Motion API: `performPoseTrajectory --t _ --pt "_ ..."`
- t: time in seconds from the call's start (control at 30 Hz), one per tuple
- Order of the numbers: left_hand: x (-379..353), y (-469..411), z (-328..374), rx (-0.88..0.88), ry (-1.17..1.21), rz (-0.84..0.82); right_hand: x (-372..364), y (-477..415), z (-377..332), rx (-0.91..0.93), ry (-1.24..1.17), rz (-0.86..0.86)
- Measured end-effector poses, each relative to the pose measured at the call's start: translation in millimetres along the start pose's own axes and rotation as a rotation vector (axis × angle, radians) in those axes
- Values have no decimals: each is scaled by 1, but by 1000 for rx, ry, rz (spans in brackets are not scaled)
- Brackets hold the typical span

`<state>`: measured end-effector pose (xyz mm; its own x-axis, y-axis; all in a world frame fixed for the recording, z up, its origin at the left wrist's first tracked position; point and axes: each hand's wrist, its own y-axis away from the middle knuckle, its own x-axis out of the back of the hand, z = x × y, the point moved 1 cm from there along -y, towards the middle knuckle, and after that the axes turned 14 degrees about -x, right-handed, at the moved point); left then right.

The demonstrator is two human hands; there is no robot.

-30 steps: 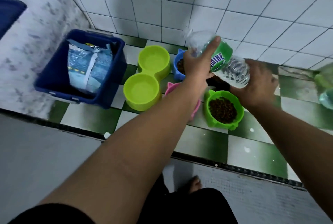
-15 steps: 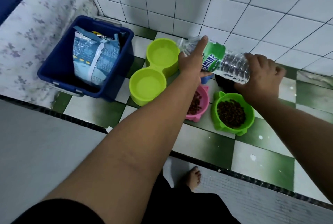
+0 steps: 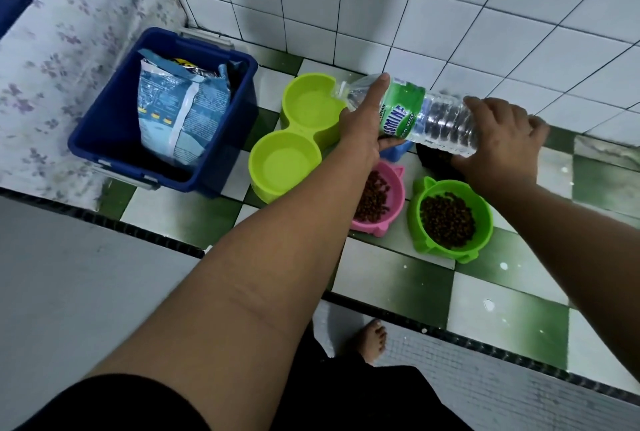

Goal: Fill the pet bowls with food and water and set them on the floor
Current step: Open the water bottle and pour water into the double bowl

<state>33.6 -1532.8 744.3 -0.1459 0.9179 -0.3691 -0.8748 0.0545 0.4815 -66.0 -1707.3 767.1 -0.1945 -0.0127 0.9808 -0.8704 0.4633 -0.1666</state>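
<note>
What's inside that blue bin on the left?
A crumpled pale-blue bag stands in the blue bin. The bag's contents and whatever lies beneath it are hidden.

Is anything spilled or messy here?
No food looks spilled. The only odd thing is a few white spots on the tiled ledge, right of the green bowl; I cannot tell what they are.

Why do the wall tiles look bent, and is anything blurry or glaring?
Head view: the wide lens bows the wall tiles; light is dim and even, shadows soft; the bottle label and the green food bowl are sharp, no strong glare.
</note>
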Motion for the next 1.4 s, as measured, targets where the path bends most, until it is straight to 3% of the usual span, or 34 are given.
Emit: performPoseTrajectory --t 0.63,1.4 --pt "5 2 -3 21 15 9 4 3 -1 37 48 16" --pt "-1 16 9 -50 -65 16 -6 15 2 -71 -38 7"
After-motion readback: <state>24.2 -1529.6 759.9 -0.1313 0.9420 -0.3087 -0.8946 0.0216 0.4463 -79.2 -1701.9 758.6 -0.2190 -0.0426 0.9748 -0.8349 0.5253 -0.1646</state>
